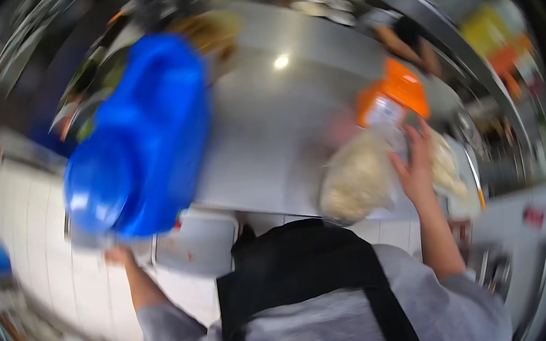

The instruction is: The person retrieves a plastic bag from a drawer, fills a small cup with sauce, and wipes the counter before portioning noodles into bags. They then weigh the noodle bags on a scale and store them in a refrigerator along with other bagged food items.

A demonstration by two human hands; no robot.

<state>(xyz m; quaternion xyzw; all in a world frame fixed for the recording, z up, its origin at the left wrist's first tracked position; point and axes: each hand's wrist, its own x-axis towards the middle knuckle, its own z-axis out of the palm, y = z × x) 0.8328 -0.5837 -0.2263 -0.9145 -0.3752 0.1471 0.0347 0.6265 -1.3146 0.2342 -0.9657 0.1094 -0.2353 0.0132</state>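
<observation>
Although motion blur softens most outlines, the following items can be listed.

Blue plastic container (169,115), large, one: at the left, slanting over the near left edge of the surface (266,110); markings unreadable, underside hidden. A rounded blue part (99,180) sits at its lower end; whether it is a separate piece cannot be told.

Left hand (119,256): just below the rounded part, small and smeared; fingers largely indistinct, so neither its opening nor any grip can be told.

Right hand (416,171): fingers spread, thumb well apart from them, nothing visibly enclosed; beside the clear bag (355,178) of pale contents, contact uncertain. Bag stands on the surface near its front edge; contents not identifiable.

Orange item (407,91), one: just beyond the right hand's fingertips, with a white label (385,112), print illegible; its lower part is covered.

Second pale bundle (446,167): right of the right hand, partly hidden by it.

Grey tray (195,243): below the surface's front edge, partly cut off by that edge.

Co-worker's arm (405,47): far side, blurred; hand indistinct.
</observation>
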